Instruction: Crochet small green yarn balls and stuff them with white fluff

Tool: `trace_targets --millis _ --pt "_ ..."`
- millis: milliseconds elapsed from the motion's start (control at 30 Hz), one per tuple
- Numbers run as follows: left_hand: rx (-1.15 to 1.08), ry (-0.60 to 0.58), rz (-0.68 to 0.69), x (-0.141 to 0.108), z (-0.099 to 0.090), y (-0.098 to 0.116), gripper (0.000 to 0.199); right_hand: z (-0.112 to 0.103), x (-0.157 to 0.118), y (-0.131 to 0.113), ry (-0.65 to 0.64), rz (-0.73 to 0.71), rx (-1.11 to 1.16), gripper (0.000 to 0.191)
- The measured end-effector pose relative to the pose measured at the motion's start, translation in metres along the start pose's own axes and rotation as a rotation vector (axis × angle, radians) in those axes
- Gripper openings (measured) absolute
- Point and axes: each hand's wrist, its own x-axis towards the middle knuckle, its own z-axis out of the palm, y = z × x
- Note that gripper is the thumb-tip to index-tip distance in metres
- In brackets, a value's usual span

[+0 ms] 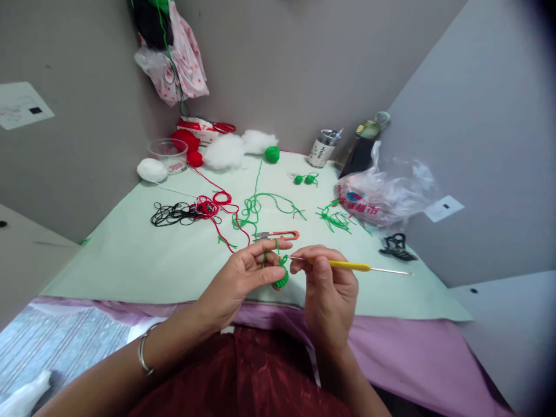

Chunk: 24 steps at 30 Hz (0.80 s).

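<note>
My left hand (249, 271) pinches a small green crochet piece (282, 279) between thumb and fingers, with green yarn running up over the raised index finger. In my right hand (329, 284) is a crochet hook (351, 266) with a yellow handle, gripped like a pen. Its thin metal tip points left to the loop at the top of the green piece; whether it sits inside the loop is too small to tell. Just beyond my left fingers lie orange-handled thread snips (282, 235). Loose green yarn (249, 211) trails behind them.
Red yarn (222, 198) and black cord (174, 214) lie tangled at left. White stuffing (223, 152), a green yarn ball (272, 154) and a clear tub (168, 156) stand behind. At right are green scraps (333, 219), a plastic bag (369, 197), a pen holder (322, 149) and a black claw clip (397, 247).
</note>
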Motion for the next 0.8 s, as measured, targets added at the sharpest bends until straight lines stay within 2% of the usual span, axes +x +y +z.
trace_targets --millis 167,333,467,567,667,733,800 --pt "0.014 -0.035 0.003 0.001 -0.003 -0.001 0.051 0.0 -0.001 0.0 -0.072 -0.032 -0.062 0.018" --pt "0.017 0.051 -0.014 0.003 -0.008 0.0 0.075 0.002 0.001 -0.002 -0.186 -0.07 -0.105 0.016" --pt "0.139 0.091 0.051 0.006 -0.009 0.005 0.088 0.006 0.003 -0.004 -0.229 -0.084 -0.166 0.015" --pt "0.255 0.056 0.086 0.009 -0.01 0.014 0.078 0.006 0.006 -0.003 -0.163 -0.103 -0.179 0.014" --pt "0.38 -0.117 0.061 0.016 -0.013 0.032 0.056 0.0 0.012 0.0 -0.059 -0.108 -0.141 0.016" --pt "0.535 -0.267 0.049 0.025 -0.017 0.052 0.045 -0.006 0.017 0.0 -0.04 -0.049 -0.08 0.014" --pt "0.748 -0.252 0.135 0.04 -0.024 0.075 0.032 -0.013 0.022 -0.002 -0.062 0.067 0.037 0.005"
